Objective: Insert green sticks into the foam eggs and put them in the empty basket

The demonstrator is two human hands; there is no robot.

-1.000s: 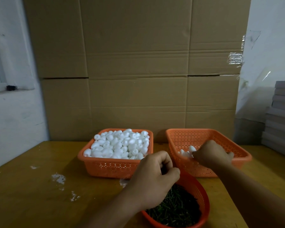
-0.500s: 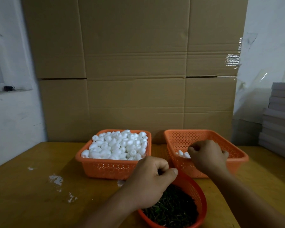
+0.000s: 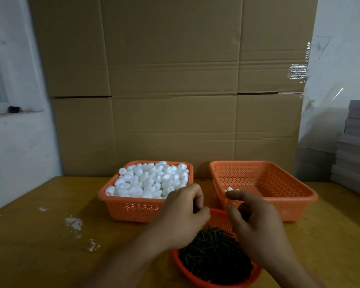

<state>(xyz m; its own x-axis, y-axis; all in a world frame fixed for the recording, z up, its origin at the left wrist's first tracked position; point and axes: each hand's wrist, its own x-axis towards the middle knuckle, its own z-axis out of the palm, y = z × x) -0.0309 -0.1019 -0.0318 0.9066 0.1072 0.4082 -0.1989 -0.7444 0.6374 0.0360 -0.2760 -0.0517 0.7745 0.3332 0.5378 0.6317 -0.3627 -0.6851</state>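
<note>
My left hand point(image 3: 183, 217) hovers over the back edge of the round orange basket point(image 3: 195, 281) of green sticks point(image 3: 214, 254). Its fingers are curled with the thumb against the forefinger, and nothing shows in its grip. My right hand point(image 3: 256, 221) is beside it over the sticks, fingers loosely spread and empty. The left orange basket point(image 3: 133, 206) is heaped with white foam eggs point(image 3: 150, 179). In the right orange basket point(image 3: 279, 208) a few eggs point(image 3: 231, 189) lie in the near left corner, partly hidden by my right forefinger.
Both rectangular baskets stand on a yellow wooden table point(image 3: 40, 246) with white specks point(image 3: 74, 222) on its left. A cardboard wall point(image 3: 175, 90) rises behind them. Grey stacked boards point(image 3: 355, 146) sit at the right edge.
My right hand has come back out of the right basket, empty and opening, to above the stick basket. My left hand has stayed curled in nearly the same place.
</note>
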